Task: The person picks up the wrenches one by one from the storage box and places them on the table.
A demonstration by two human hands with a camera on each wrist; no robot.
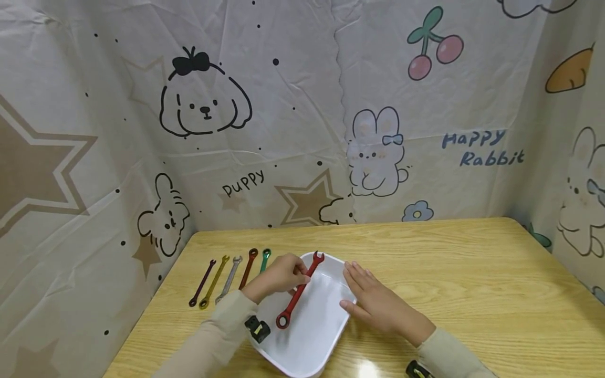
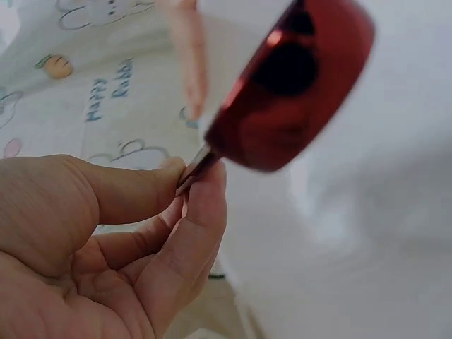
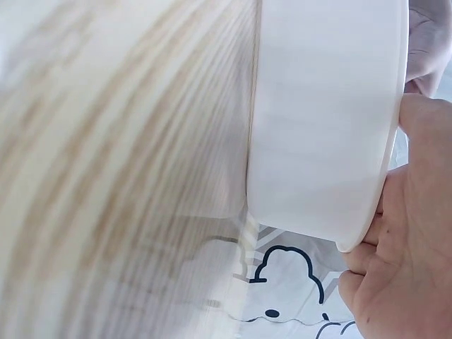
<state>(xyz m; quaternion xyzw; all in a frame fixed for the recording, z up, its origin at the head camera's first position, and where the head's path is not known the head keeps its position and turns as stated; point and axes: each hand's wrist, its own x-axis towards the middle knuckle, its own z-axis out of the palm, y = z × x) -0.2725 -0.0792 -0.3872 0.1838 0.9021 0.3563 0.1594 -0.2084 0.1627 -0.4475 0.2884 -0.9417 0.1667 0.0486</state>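
Note:
A red wrench [image 1: 294,303] slants over a white tray [image 1: 312,346] at the table's near edge, open end up and ring end low. My left hand [image 1: 298,273] pinches its shaft near the upper end. In the left wrist view my left hand [image 2: 194,176] has thumb and forefinger on the thin shaft, with the red wrench's ring end [image 2: 289,85] blurred and close. My right hand [image 1: 353,287] rests with straight fingers on the tray's right rim. The right wrist view shows the tray's outer wall [image 3: 318,120] against my right hand [image 3: 409,233].
Several wrenches lie in a row left of the tray: dark purple [image 1: 202,283], yellow [image 1: 214,282], silver [image 1: 229,280], dark red [image 1: 248,269], green [image 1: 264,260]. The wooden table [image 1: 472,273] stretches off to the right. Cartoon-printed cloth walls [image 1: 283,131] enclose the back and sides.

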